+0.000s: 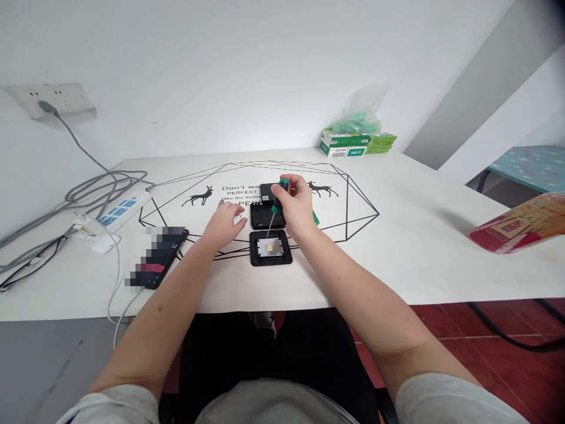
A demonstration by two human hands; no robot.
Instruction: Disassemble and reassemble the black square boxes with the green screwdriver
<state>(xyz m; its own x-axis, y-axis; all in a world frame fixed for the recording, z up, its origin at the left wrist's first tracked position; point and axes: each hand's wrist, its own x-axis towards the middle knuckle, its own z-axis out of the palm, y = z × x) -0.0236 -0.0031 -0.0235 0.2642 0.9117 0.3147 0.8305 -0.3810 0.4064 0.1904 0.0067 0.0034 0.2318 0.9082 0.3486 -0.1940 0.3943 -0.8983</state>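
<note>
My right hand (298, 203) is wrapped round the green and black handle of a screwdriver (276, 203). Its metal shaft slants down, with the tip at the upper left part of a silver metal plate (270, 248). That plate sits in a square black case part (271, 262) near the table's front edge. Just behind lies another black case part (260, 216), and farther back a smaller black piece (266, 191) is partly covered by my hand. My left hand (227, 222) hovers or rests left of these parts, fingers apart, holding nothing. Something green (315, 218) peeks out beside my right wrist.
A phone (165, 259) lies to the left, near a white power strip (121, 215) with grey cables. Green and white boxes (344, 141) with a plastic bag (362, 115) stand at the back right. A red and orange package (516, 227) sits at the right.
</note>
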